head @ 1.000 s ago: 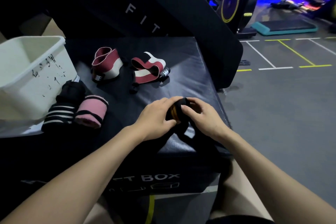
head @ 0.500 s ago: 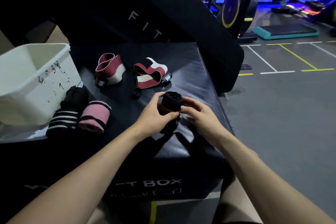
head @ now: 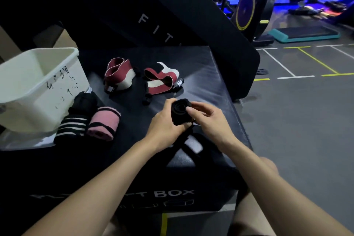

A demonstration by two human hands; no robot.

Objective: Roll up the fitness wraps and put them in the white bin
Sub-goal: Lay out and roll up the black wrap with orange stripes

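On the black padded plyo box, nearest its front edge, the left hand and right hand both grip a black rolled fabric wrap, its loose tail hanging below. Left of the roll lie a pink rolled wrap and a black-and-white striped rolled wrap, beside the white plastic bin. Farther back rest two unrolled maroon-and-white wraps.
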